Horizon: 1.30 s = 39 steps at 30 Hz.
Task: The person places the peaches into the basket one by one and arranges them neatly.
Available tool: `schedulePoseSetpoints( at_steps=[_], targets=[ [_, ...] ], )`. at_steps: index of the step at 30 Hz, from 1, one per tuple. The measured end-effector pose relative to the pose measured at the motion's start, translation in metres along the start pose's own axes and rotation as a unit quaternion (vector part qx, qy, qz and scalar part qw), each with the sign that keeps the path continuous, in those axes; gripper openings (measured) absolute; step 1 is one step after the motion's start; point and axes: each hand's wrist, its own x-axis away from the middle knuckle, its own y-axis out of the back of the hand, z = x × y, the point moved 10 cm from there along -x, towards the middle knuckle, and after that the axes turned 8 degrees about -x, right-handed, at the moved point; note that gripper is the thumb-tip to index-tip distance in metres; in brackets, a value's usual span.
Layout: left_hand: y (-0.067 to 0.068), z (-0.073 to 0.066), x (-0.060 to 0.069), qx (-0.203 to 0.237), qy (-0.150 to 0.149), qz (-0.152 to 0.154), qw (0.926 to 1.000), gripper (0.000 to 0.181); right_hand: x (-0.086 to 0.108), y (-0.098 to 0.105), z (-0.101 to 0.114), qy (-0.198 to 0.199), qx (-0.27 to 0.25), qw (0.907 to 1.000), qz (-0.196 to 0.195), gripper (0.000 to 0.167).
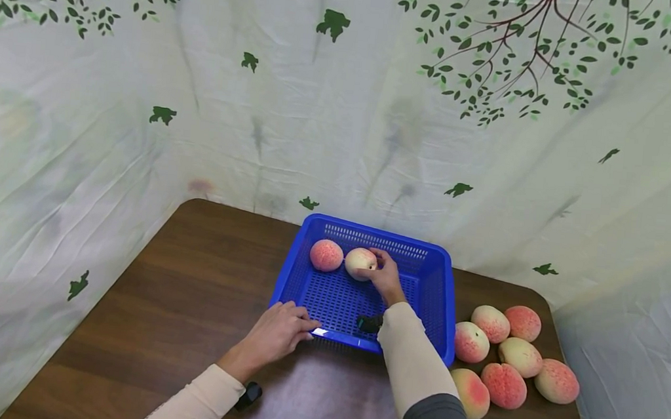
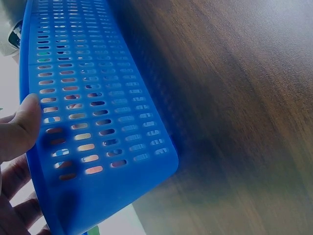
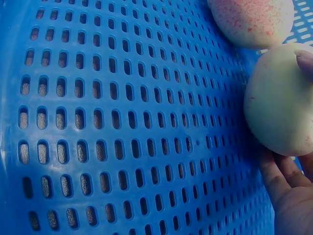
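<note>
A blue perforated plastic basket (image 1: 340, 302) rests on the table. My left hand (image 1: 280, 331) grips its near rim at the left corner; in the left wrist view the thumb (image 2: 30, 115) lies outside the wall and the fingers are on the other side. Inside, at the far left, is a pink-red peach (image 1: 326, 255). Beside it my right hand (image 1: 386, 276) holds a pale peach (image 1: 359, 263) between thumb and fingers, close to the basket floor. The right wrist view shows this pale peach (image 3: 279, 103) next to the speckled one (image 3: 254, 22).
Several loose peaches (image 1: 506, 385) lie in a group on the brown table (image 1: 206, 278), right of the basket. A pale cloth (image 1: 341, 137) printed with leaves hangs behind the table's far edge. Dark wrist devices (image 1: 248, 396) sit on both wrists.
</note>
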Motion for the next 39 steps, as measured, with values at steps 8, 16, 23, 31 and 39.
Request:
schedulePoseSetpoints(
  at_steps=[8, 16, 23, 31, 39],
  targets=[
    [-0.0012, 0.0017, 0.0012, -0.002, 0.005, 0.001, 1.0000, 0.021, -0.0003, 0.0014, -0.0006, 0.003, 0.005, 1.0000, 0.002, 0.068],
    [-0.0019, 0.0026, 0.0011, -0.006, 0.008, 0.003, 1.0000, 0.021, -0.0015, 0.0021, -0.0011, 0.003, 0.002, 1.0000, 0.005, 0.067],
    [-0.0016, 0.0031, 0.0013, -0.002, 0.009, 0.004, 0.9999, 0.021, -0.0045, 0.0016, 0.0000, 0.027, 0.001, 0.9996, 0.003, 0.067],
    [-0.0013, 0.0022, 0.0011, -0.003, 0.007, 0.000, 1.0000, 0.021, -0.0019, -0.0049, 0.0011, 0.011, 0.005, 0.9999, -0.001, 0.066],
    [-0.0011, 0.0012, 0.0005, -0.001, 0.007, -0.002, 1.0000, 0.021, -0.0005, -0.0064, 0.0006, 0.016, -0.023, 0.9996, -0.001, 0.065]
  ],
)
